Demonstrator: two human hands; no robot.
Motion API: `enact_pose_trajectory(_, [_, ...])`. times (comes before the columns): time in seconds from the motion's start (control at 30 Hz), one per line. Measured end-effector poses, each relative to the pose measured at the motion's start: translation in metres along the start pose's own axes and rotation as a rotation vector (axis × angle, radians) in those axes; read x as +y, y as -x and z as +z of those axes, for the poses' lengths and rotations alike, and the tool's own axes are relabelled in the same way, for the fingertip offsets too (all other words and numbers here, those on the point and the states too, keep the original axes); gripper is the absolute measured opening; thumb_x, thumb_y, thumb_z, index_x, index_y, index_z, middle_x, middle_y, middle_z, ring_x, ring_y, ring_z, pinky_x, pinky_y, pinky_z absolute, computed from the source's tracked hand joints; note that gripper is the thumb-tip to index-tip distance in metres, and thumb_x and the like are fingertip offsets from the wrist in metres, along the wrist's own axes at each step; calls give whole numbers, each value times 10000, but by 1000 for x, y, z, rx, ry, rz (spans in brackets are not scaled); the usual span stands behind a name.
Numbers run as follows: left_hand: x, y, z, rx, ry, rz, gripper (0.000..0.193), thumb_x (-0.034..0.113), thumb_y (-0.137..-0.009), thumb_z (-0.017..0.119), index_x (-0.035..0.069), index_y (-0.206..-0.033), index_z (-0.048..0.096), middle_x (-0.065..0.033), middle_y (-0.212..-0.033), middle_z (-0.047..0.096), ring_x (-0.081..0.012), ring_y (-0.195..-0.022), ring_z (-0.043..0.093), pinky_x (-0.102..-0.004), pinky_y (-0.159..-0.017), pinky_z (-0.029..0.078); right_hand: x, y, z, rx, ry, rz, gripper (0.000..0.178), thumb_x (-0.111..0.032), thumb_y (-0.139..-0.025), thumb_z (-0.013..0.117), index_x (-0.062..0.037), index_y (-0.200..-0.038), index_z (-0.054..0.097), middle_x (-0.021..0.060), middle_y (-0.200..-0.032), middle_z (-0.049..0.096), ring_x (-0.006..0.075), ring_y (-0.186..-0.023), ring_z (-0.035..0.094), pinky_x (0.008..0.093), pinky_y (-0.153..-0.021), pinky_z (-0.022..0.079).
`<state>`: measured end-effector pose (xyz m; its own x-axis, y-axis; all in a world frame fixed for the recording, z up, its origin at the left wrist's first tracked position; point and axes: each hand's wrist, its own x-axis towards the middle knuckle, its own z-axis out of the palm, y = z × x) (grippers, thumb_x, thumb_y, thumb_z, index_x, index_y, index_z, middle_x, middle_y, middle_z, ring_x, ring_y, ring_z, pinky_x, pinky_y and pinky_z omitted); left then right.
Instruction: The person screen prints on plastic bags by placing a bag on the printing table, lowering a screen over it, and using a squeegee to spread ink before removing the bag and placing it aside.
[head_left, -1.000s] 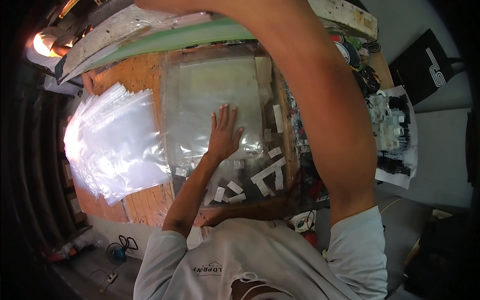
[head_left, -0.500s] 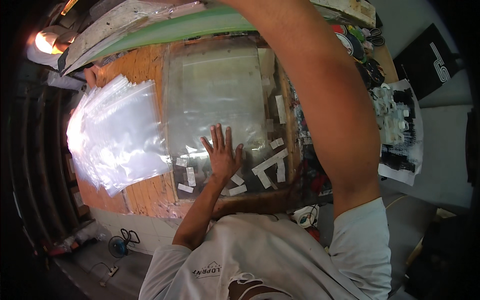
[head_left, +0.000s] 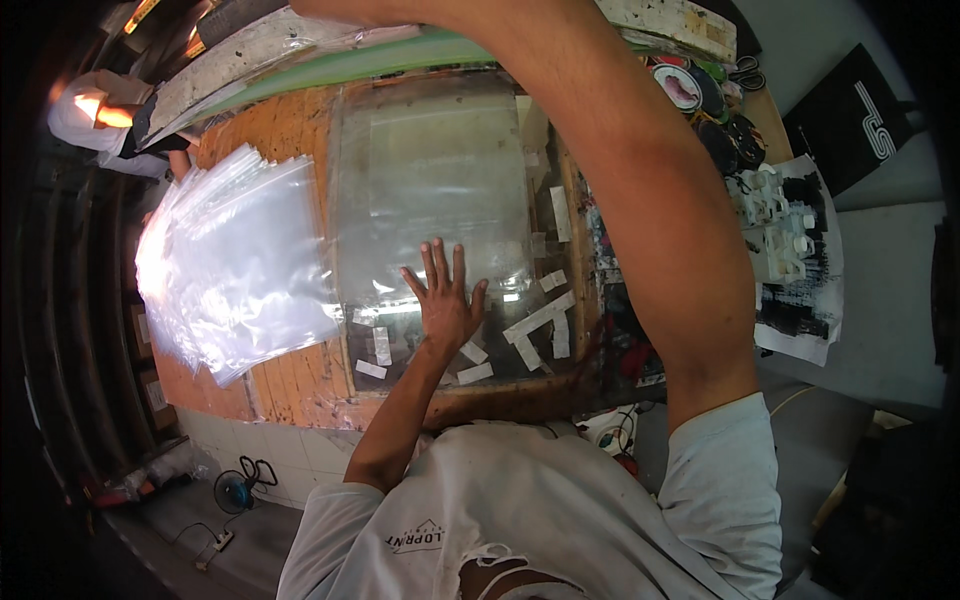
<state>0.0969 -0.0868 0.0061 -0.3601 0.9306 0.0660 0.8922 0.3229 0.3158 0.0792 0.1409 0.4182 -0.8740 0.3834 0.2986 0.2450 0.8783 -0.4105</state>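
My left hand (head_left: pixel 447 305) lies flat with fingers spread on a clear plastic sheet (head_left: pixel 440 215) over a glass-like panel set in the wooden table. Pieces of pale tape (head_left: pixel 540 318) are stuck around it. My right arm reaches up across the view to the top edge. Only a cropped part of my right hand (head_left: pixel 335 9) shows there, beside a raised frame (head_left: pixel 225 75) with green mesh (head_left: pixel 350 62); its fingers are hidden. To the left of my left hand, a fanned stack of clear plastic bags (head_left: pixel 245 265) rests on the table.
A co-worker (head_left: pixel 95 120) is at the far left. Tape rolls (head_left: pixel 680 88), scissors (head_left: pixel 747 73) and white-capped bottles (head_left: pixel 785 225) on ink-stained paper (head_left: pixel 815 330) lie to the right. The wooden table edge (head_left: pixel 490 403) runs before me; a small fan (head_left: pixel 235 490) stands on the floor.
My right arm has shifted left along the top edge, bringing more of its far end into view. My left hand stays flat and spread. More of the co-worker shows at the far left.
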Motion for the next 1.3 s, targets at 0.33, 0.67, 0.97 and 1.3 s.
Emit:
enact_pose_trajectory(0.33, [-3, 2, 1, 0, 8, 31, 760, 435, -1044, 526, -2, -1615, 279, -287, -1709, 96, -432, -1605, 1, -739, -1198, -54, -6, -8, -5, -85, 72, 62, 508, -313, -1116, 401, -55, -748, 638, -43, -548, 380, 97, -449, 340, 307, -445, 420])
enact_pose_trajectory(0.67, [8, 16, -109, 294, 866, -68, 739, 379, -1036, 599, -1, -1593, 298, -268, -1630, 315, -380, -1574, 214, -645, -1250, 94, -30, 70, 83, 297, 300, 42, 427, -397, -968, 651, -80, -1248, 699, 195, -977, 668, 338, -951, 631, 512, -863, 406])
enact_pose_trajectory(0.97, [-7, 89, -113, 36, 2003, -1085, 424, 427, -1013, 642, 112, -1274, 528, -99, -1432, 482, -272, -1404, 435, -620, -1130, 342, -6, 220, 274, -57, 328, 149, 686, -54, -838, 741, -90, -1489, 527, 103, -953, 544, 283, -951, 532, 486, -887, 363])
enact_pose_trajectory(1.3, [-18, 92, -67, 34, 1947, -1179, 744, 464, -1002, 609, 58, -1564, 339, -157, -1590, 372, -316, -1523, 313, -681, -1200, 180, 5, 251, 312, -95, 253, 180, 784, -25, -804, 747, -192, -1532, 507, 86, -965, 538, 265, -998, 542, 520, -948, 338])
